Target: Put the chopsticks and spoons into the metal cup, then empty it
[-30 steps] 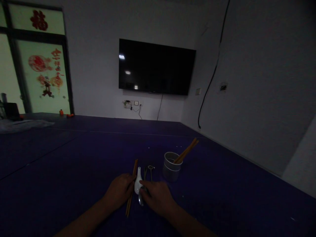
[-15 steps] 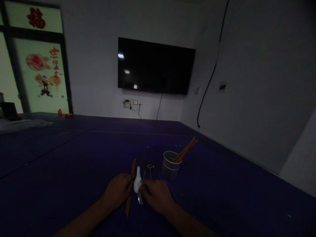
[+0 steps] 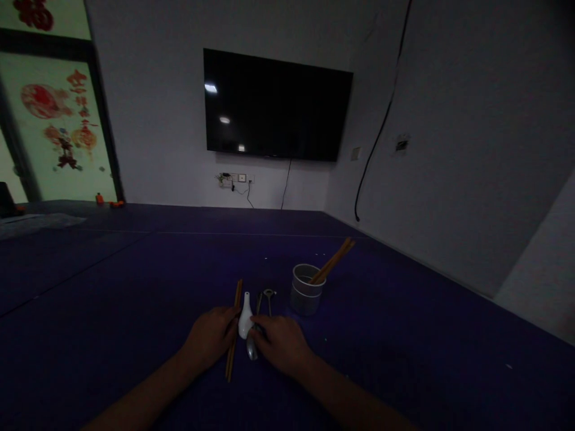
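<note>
A pair of wooden chopsticks [image 3: 231, 357] lies lengthwise on the dark purple surface, with the fingers of my left hand [image 3: 210, 339] closed over their middle. Just right of them is a white soup spoon [image 3: 245, 322], its handle pointing away from me. My right hand [image 3: 282, 346] is closed on a metal spoon [image 3: 252, 350], whose shiny bowl sticks out toward me; a fingertip rests at the white spoon's edge. Two slim metal handles, one with a ring-shaped end [image 3: 268, 293], reach out beyond my right fingers. Their other ends are hidden under the hand.
A round metal cup [image 3: 306, 296] stands beyond my right hand, with wooden chopsticks [image 3: 333, 261] leaning out to the right. A large television [image 3: 276, 108] hangs on the far wall. Plastic sheeting [image 3: 38, 224] and small orange objects [image 3: 117, 204] lie far left.
The whole view has shifted, so everything sits slightly higher and further left in the picture. Both hands keep their places at the chopsticks and spoons.
</note>
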Available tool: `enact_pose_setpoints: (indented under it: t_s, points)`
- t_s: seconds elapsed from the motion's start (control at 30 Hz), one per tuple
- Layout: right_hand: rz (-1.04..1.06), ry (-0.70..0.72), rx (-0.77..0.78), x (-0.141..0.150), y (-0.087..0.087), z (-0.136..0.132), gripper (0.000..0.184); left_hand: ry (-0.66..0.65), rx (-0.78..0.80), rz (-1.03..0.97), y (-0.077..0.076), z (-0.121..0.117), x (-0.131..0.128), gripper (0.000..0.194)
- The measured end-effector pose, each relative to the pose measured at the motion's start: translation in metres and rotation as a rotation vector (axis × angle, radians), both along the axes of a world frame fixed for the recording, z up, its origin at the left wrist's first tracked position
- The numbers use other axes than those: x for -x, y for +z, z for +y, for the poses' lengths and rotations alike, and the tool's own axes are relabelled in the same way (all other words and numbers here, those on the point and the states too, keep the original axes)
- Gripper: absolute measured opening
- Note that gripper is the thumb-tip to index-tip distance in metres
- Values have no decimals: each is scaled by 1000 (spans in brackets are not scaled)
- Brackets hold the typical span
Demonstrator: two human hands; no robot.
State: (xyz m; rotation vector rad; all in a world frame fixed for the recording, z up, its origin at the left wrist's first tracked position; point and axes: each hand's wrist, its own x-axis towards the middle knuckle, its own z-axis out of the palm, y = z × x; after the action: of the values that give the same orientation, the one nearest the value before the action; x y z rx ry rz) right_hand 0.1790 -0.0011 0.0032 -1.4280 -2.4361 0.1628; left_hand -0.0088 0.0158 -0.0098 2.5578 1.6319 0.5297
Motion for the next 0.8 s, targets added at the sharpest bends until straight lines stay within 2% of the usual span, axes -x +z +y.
enact_pose_setpoints:
  t_s: [0.33, 0.8]
  points:
    - [-31, 28, -25, 1, 6, -6, 38, -19, 12, 24, 12, -6, 3, 38]
    - [-1, 16, -33, 1, 0, -1, 36, -30, -9, -24, 5, -3, 3, 37]
